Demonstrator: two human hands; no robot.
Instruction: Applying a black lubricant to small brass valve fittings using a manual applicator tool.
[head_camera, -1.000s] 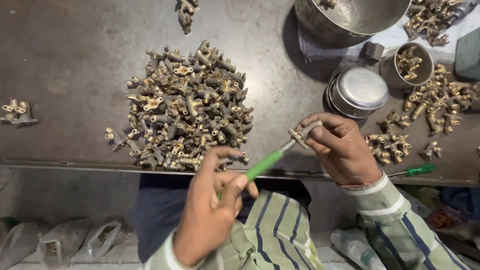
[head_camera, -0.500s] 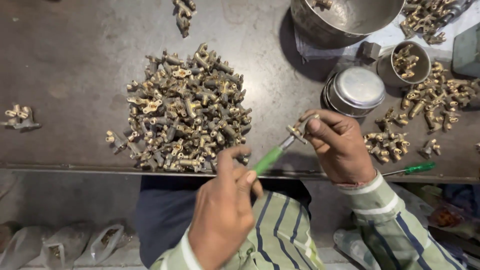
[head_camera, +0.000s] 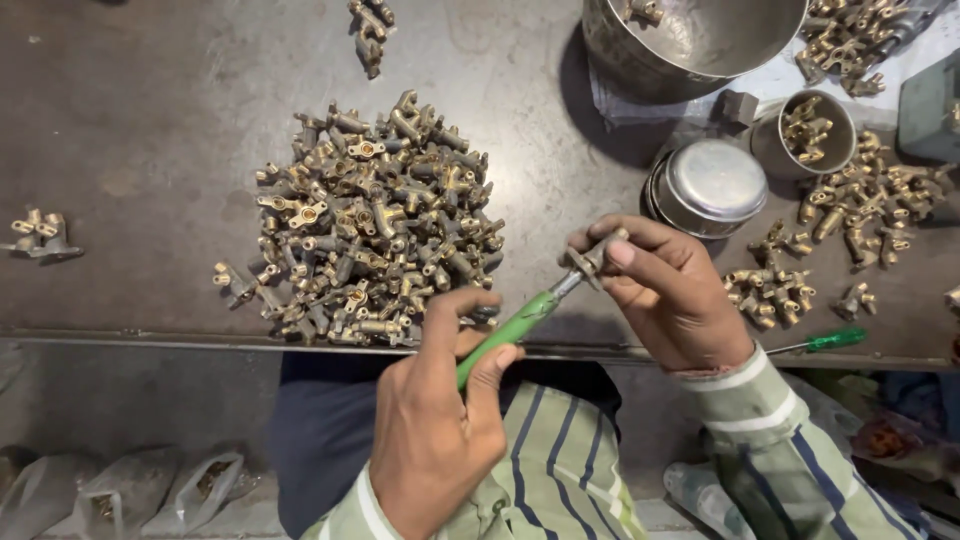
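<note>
The left hand (head_camera: 435, 440) grips a green-handled screwdriver (head_camera: 510, 330), its tip set into a small brass fitting (head_camera: 592, 255) pinched in the fingers of the right hand (head_camera: 665, 295), just above the near edge of the table (head_camera: 150, 120). The fitting is short, dull gold and knobbly. Judging by the big heap of fittings (head_camera: 370, 235) beyond the left hand and the smaller clusters (head_camera: 770, 285) to the right, much work seems left.

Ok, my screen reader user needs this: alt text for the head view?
A left hand holds a green-handled screwdriver against a small brass fitting pinched in the right hand, beside a heap of brass fittings on a dark table.
</note>
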